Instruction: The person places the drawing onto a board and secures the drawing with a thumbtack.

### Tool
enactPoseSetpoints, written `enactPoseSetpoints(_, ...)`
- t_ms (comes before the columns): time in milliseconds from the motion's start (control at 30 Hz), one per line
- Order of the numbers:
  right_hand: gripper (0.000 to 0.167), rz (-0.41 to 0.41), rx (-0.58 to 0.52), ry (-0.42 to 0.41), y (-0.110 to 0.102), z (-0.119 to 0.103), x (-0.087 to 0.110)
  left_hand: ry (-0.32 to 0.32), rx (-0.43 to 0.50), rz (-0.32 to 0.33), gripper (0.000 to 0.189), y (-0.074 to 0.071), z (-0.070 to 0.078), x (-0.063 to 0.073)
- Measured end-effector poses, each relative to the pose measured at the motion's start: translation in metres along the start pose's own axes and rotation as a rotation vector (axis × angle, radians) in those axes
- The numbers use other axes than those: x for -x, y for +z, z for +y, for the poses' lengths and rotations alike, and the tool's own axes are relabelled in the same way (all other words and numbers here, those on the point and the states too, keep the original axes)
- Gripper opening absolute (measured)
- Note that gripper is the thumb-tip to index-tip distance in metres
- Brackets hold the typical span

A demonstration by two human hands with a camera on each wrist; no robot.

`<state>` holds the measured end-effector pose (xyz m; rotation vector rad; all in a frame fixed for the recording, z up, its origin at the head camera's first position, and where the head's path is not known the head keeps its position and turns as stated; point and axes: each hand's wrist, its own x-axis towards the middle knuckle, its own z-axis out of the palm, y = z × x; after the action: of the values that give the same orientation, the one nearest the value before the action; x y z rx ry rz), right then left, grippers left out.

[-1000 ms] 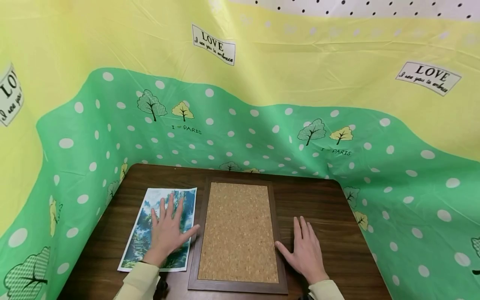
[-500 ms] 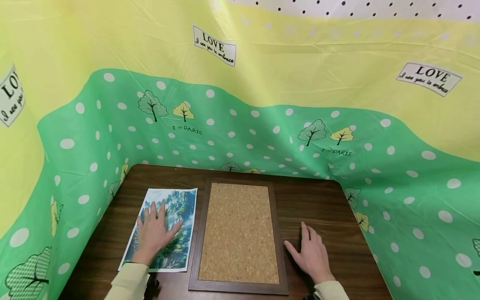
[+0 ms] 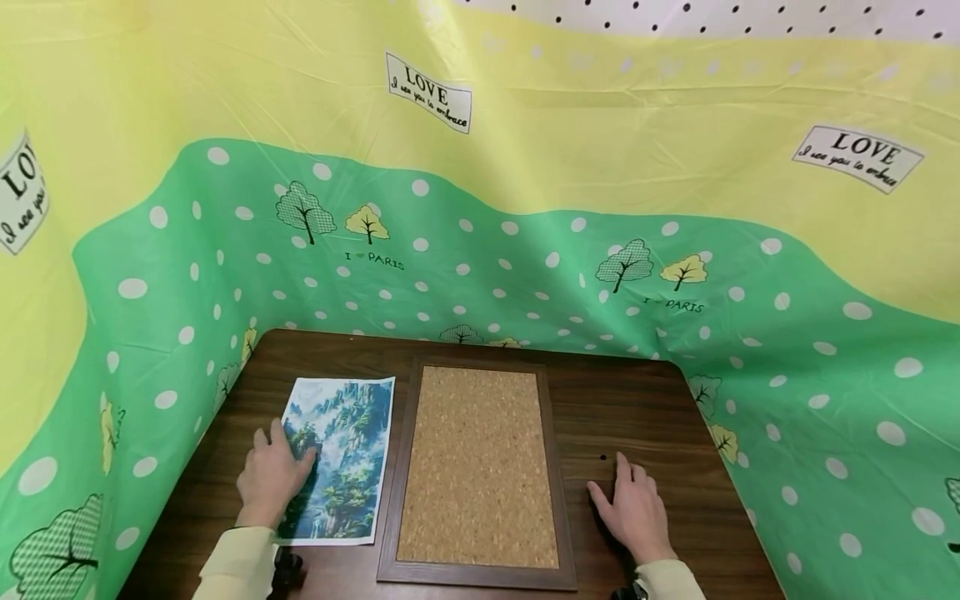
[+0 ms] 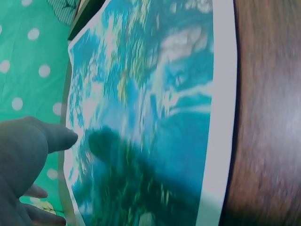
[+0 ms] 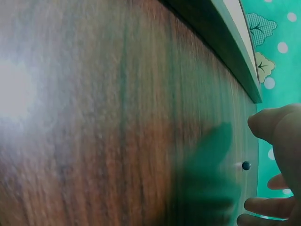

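Observation:
A glossy landscape print (image 3: 348, 467) of misty cliffs and trees lies on the left of the table, its white border lifting slightly in the left wrist view. My left hand (image 3: 270, 475) is at its left edge, thumb over the print, fingers loosely bent and holding nothing. Beside the print lies a cork board (image 3: 476, 467) in a dark brown wooden frame. To the right of that frame, my right hand (image 3: 637, 508) hovers low over the tabletop, fingers relaxed, nothing in them. A small round black thing (image 5: 246, 165) sits on the wood just beyond its fingertips.
The dark wood-grain table (image 3: 615, 400) has rounded far corners. A yellow and green curtain (image 3: 525, 275) with white dots and printed trees hangs close around its back and sides.
My left hand has slid leftward from the middle of the print to its left edge. My right hand has moved right, away from the frame, and the small black thing now shows.

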<state>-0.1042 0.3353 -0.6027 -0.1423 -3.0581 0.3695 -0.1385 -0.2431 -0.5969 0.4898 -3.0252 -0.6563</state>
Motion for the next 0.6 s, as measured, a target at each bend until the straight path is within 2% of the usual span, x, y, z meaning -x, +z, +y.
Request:
enactPoseSetpoints(133, 0.082, 0.001, 0.004, 0.0, 0.0, 0.003, -0.002, -0.025, -0.003, 0.033, 0.092, 0.0, -0.009, -0.001)
enactPoseSetpoints(233, 0.08, 0.01, 0.004, -0.007, 0.001, 0.007, -0.003, -0.033, -0.003, 0.039, 0.084, -0.001, -0.013, -0.002)
enactPoseSetpoints(433, 0.075, 0.037, 0.002, -0.03, 0.003, 0.013, -0.005, -0.053, 0.017, -0.028, 0.069, -0.005, -0.018, -0.005)
enactPoseSetpoints(600, 0.072, 0.049, 0.006, -0.039, 0.006, 0.016, -0.008, -0.059, 0.048, -0.059, 0.055, -0.012, -0.023, -0.006)
